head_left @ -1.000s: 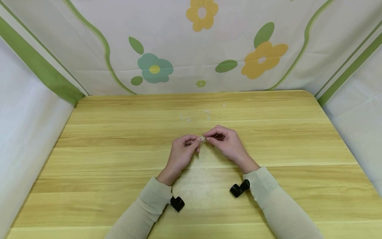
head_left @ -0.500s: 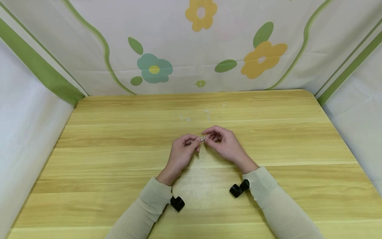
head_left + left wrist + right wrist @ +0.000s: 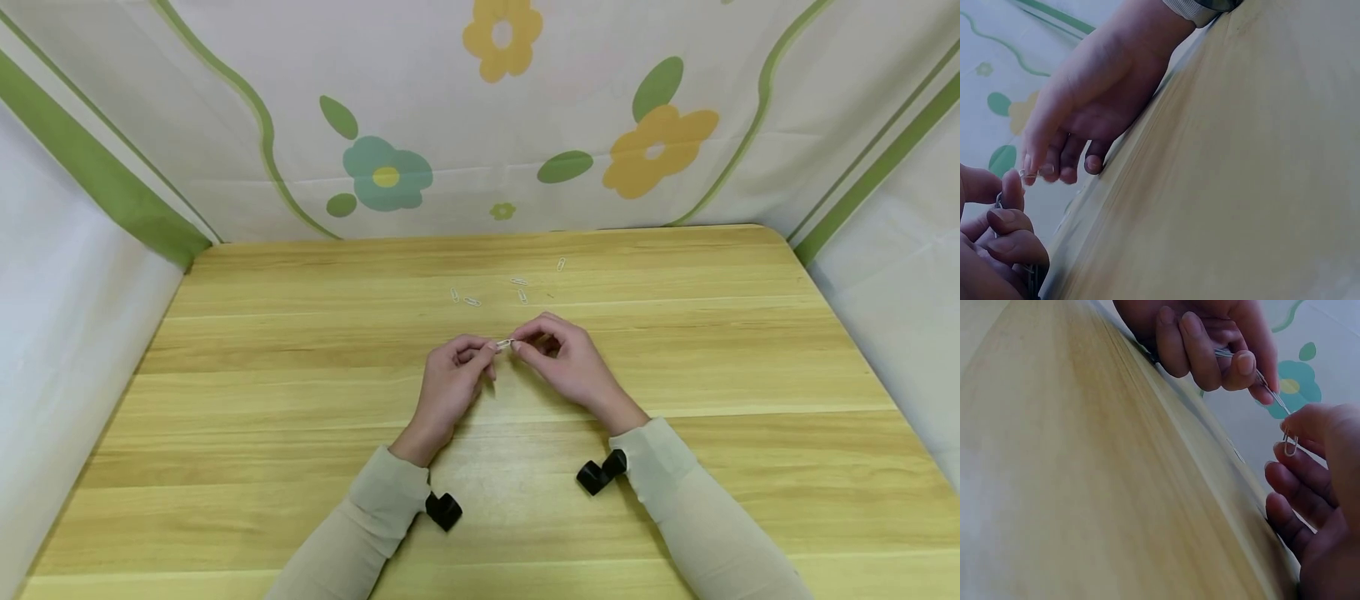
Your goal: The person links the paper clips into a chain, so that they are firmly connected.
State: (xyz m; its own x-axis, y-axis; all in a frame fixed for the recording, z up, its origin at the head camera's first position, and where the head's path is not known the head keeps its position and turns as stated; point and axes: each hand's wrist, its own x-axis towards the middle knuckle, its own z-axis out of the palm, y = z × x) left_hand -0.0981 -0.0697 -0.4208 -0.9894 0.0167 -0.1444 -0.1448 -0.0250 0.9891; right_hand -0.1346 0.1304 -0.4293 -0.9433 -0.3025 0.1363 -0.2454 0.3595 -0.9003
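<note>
Over the middle of the table, my left hand (image 3: 448,379) and right hand (image 3: 573,358) meet with fingertips close together. Thumb and index finger of the left hand pinch a silver paper clip (image 3: 502,344) that points toward the right hand. In the right wrist view, more wire clips (image 3: 1224,354) run through the left hand's curled fingers. There my right thumb and fingertips pinch another paper clip (image 3: 1291,447), its rounded end showing below the thumb. It overlaps the tip of the left hand's clip, and the thumb partly hides where they meet.
Several loose paper clips lie toward the back of the wooden table (image 3: 300,467), among them a far right clip (image 3: 562,264) and a left clip (image 3: 454,295). A tiny dark speck (image 3: 551,295) lies near them. A flower-printed curtain (image 3: 450,100) rises behind the table's back edge.
The right index finger was raised off the thumb half a second ago and now closes on the clip again. My left hand has shifted slightly left, and more of the clip shows between the hands.
</note>
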